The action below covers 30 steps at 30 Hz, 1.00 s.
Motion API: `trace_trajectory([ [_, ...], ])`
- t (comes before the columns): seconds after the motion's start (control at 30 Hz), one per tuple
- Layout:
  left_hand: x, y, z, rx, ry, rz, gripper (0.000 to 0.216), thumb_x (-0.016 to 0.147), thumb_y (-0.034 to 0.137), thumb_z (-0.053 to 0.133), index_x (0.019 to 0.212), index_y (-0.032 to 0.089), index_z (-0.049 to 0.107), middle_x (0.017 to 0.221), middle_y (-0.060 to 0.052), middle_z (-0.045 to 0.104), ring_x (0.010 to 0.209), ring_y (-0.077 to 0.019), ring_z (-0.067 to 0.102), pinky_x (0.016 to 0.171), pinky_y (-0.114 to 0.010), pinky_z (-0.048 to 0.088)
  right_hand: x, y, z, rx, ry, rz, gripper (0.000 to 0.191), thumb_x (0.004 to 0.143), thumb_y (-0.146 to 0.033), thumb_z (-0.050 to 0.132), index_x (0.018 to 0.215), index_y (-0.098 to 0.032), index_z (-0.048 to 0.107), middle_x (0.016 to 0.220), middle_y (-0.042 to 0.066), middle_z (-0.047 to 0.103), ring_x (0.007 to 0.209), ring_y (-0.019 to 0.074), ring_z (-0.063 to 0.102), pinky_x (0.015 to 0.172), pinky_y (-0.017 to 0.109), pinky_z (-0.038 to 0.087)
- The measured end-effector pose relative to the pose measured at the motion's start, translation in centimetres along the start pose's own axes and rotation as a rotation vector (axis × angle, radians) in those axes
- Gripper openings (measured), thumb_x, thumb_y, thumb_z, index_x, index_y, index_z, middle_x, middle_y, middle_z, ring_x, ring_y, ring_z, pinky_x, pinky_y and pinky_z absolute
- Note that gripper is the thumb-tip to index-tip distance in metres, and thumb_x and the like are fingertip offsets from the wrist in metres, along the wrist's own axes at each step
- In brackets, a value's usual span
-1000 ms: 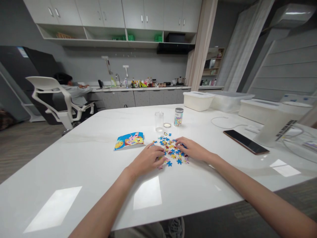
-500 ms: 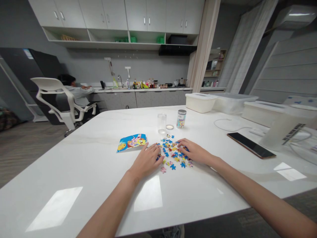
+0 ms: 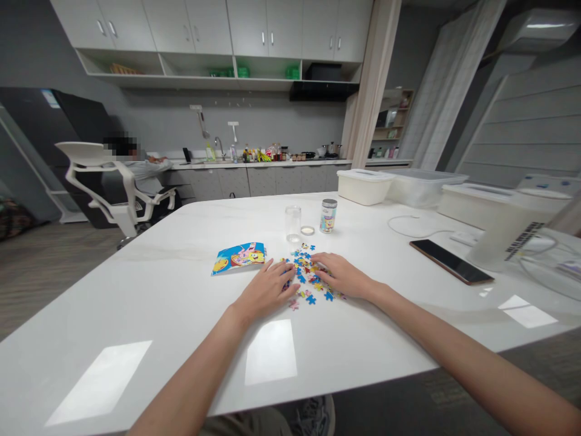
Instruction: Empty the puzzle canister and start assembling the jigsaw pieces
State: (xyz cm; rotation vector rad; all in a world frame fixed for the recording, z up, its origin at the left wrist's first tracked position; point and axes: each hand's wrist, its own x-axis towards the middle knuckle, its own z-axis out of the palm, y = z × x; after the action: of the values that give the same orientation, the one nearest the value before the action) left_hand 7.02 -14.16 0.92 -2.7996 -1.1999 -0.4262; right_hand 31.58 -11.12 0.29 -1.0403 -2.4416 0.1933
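Note:
Loose jigsaw puzzle pieces (image 3: 311,299), mostly blue, yellow and pink, lie in a small heap on the white table (image 3: 190,339). At the heap's left edge rests my left hand (image 3: 267,286), palm down, fingers apart, its fingertips touching pieces. My right hand (image 3: 342,275) lies over the right side of the heap with its fingers spread, covering some pieces. A bright cartoon picture sheet (image 3: 239,257), slightly curled, is just beyond my left hand. Behind the pieces stand a clear jar (image 3: 293,224), a round lid (image 3: 307,231) and a cartoon-printed canister (image 3: 328,217) with a metallic top.
To the right lie a phone (image 3: 449,260), a white cable (image 3: 417,229) and a tall whitish translucent container (image 3: 503,233). Lidded plastic boxes (image 3: 365,189) line the far right edge. Beyond the table, a person sits in a white-framed chair (image 3: 97,181) by the kitchen counter.
My right hand has moved a little to the left over the pieces, closer to my left hand. The whole view has shifted slightly.

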Motion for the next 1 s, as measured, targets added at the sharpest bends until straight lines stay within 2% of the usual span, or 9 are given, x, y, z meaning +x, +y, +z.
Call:
trace_trajectory([
  [0.13,0.0,-0.2,0.0,-0.02,-0.003,0.009,0.04,0.1,0.038,0.037,0.132,0.019,0.05,0.136,-0.009,0.055,0.131,-0.0248,0.045,0.115,-0.052,0.025,0.1,-0.5,0.2,0.035,-0.125,-0.062,0.04,0.098,-0.039,0.04,0.133,-0.025,0.053,0.144,0.007,0.051,0.135,0.0245,0.043,0.112,0.049,0.032],
  [0.2,0.1,-0.2,0.0,-0.027,0.003,0.021,0.039,0.1,0.038,0.038,0.131,0.019,0.051,0.134,-0.009,0.057,0.129,-0.0242,0.047,0.115,-0.051,0.025,0.1,-0.6,0.2,0.033,-0.17,-0.057,0.04,0.099,-0.041,0.037,0.132,-0.026,0.054,0.145,0.005,0.049,0.136,0.0245,0.042,0.112,0.05,0.03],
  [0.33,0.2,-0.3,-0.1,-0.028,0.01,0.047,0.036,0.099,0.038,0.04,0.124,0.018,0.055,0.124,-0.011,0.06,0.119,-0.0236,0.053,0.114,-0.051,0.027,0.2,-0.2,-0.3,0.001,-0.095,-0.048,0.038,0.1,-0.036,0.035,0.126,-0.021,0.059,0.132,0.009,0.061,0.122,0.0236,0.055,0.106,0.046,0.039],
  [0.43,0.2,-0.4,-0.1,-0.03,0.027,0.064,0.033,0.098,0.038,0.041,0.122,0.019,0.056,0.121,-0.011,0.06,0.118,-0.0242,0.054,0.113,-0.051,0.029,0.2,0.4,-0.5,0.002,-0.039,-0.052,0.037,0.099,-0.034,0.036,0.117,-0.019,0.064,0.123,0.009,0.066,0.118,0.0233,0.058,0.104,0.043,0.043],
  [0.53,0.3,-0.4,-0.1,-0.032,0.019,0.066,0.036,0.098,0.038,0.04,0.126,0.019,0.052,0.126,-0.012,0.057,0.12,-0.0241,0.052,0.112,-0.049,0.03,0.2,0.9,-0.4,0.011,-0.027,-0.051,0.038,0.099,-0.032,0.035,0.111,-0.018,0.068,0.126,0.01,0.064,0.119,0.0227,0.058,0.105,0.041,0.043],
  [0.67,0.9,-0.3,-0.3,0.05,-0.032,0.091,0.042,0.095,0.041,0.044,0.129,0.016,0.048,0.131,-0.013,0.055,0.121,-0.0257,0.051,0.113,-0.047,0.028,0.1,1.1,0.0,-0.009,-0.03,-0.019,0.038,0.099,-0.033,0.036,0.114,-0.017,0.067,0.129,0.011,0.063,0.124,0.0243,0.054,0.107,0.043,0.04],
  [0.83,1.7,-0.1,-1.0,0.168,-0.069,0.218,0.048,0.09,0.051,0.046,0.118,0.013,0.054,0.12,-0.014,0.06,0.115,-0.0274,0.055,0.116,-0.048,0.023,-0.1,0.9,-0.2,-0.061,-0.015,0.017,0.036,0.098,-0.034,0.037,0.115,-0.021,0.066,0.126,0.009,0.065,0.123,0.0256,0.054,0.106,0.05,0.038],
  [1.0,1.5,0.0,-1.5,0.159,-0.042,0.199,0.045,0.091,0.05,0.042,0.116,0.015,0.055,0.114,-0.012,0.062,0.11,-0.0259,0.056,0.116,-0.052,0.018,-0.2,0.6,-0.7,-0.072,-0.022,-0.007,0.032,0.098,-0.032,0.037,0.107,-0.02,0.066,0.122,0.01,0.066,0.115,0.0239,0.058,0.104,0.048,0.039],
])
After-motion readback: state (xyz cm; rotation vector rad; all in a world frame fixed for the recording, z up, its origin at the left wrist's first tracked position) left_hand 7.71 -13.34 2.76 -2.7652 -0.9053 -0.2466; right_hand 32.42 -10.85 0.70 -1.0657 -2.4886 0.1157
